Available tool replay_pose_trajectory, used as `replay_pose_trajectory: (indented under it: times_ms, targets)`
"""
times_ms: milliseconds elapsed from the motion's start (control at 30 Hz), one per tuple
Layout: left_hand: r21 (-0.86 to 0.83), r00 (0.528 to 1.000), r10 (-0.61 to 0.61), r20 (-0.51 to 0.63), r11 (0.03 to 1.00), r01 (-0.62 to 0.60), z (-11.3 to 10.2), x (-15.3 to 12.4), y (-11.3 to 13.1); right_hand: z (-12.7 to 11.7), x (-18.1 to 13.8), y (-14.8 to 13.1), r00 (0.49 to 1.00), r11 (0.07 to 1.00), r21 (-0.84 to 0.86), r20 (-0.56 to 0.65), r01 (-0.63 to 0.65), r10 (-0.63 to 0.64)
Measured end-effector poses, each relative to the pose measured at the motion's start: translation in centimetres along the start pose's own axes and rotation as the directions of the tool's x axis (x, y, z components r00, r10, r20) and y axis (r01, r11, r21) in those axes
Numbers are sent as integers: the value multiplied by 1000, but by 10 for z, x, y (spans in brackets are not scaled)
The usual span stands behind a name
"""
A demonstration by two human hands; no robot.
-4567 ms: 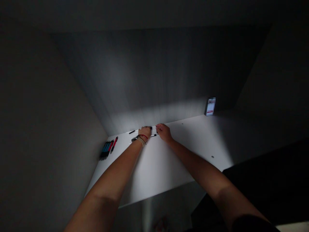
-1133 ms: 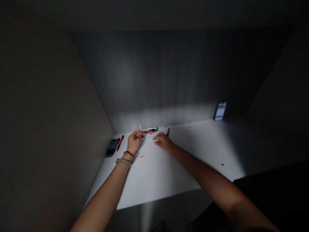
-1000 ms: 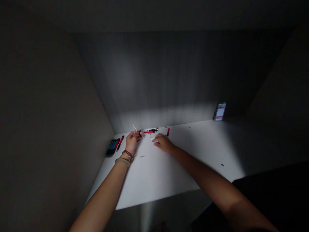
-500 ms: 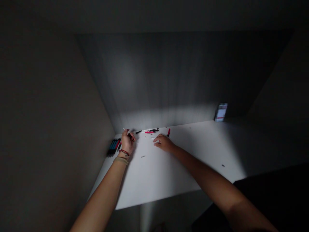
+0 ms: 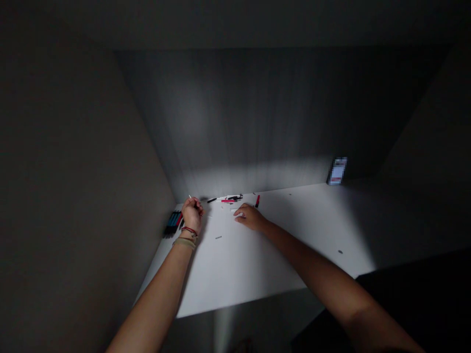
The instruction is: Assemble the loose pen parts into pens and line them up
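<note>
My left hand (image 5: 192, 212) is closed above the left part of the white desk, with a thin white stick (image 5: 190, 196) poking up past its fingers; the stick's lower part is hidden. My right hand (image 5: 249, 217) rests on the desk with thumb and forefinger apart. By its fingertips lies a small white piece (image 5: 233, 210), partly covered by the hand. Between and behind the hands are several black pen parts (image 5: 235, 197), a red pen piece (image 5: 228, 201) and a black stick-like piece (image 5: 212, 200). Behind the right hand lies a red and black pen piece (image 5: 257, 201).
Several blue, red and black pens (image 5: 172, 224) lie in a row by the left wall. A phone (image 5: 337, 171) leans against the back panel at right. One small dark bit (image 5: 218, 238) lies mid-desk, another (image 5: 340, 252) at right. Walls close in the desk (image 5: 235, 274).
My left hand has shifted slightly left and turned a little, still holding the white stick. My right hand has stayed in place.
</note>
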State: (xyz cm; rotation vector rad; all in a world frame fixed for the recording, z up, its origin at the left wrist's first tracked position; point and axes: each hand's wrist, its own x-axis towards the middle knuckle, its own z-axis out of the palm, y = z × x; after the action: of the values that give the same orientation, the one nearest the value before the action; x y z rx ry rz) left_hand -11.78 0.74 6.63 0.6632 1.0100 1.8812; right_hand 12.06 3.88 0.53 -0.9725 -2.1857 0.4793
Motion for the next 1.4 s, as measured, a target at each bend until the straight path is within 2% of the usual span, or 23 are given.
replay_pose_trajectory:
  times_ms: [300, 533, 900, 1200, 1400]
  targets:
    - [139, 1000, -16, 14, 990, 14, 5, -2, -5, 0, 0, 1, 1000, 1000, -1, 7, -10, 10]
    - [63, 981, 48, 188, 996, -61, 4, -6, -3, 2, 1, 3, 1000, 1000, 4, 10, -9, 9]
    - [142, 989, 54, 140, 987, -74, 3, -2, -9, -5, 4, 6, 1000, 999, 30, -13, 14, -13]
    - [134, 974, -15, 227, 991, -16, 8, -7, -9, -8, 4, 5, 999, 1000, 18, 33, 5, -6]
    - [49, 963, -127, 238, 992, 119, 9, -8, -11, -11, 4, 0, 1000, 999, 33, 18, -8, 7]
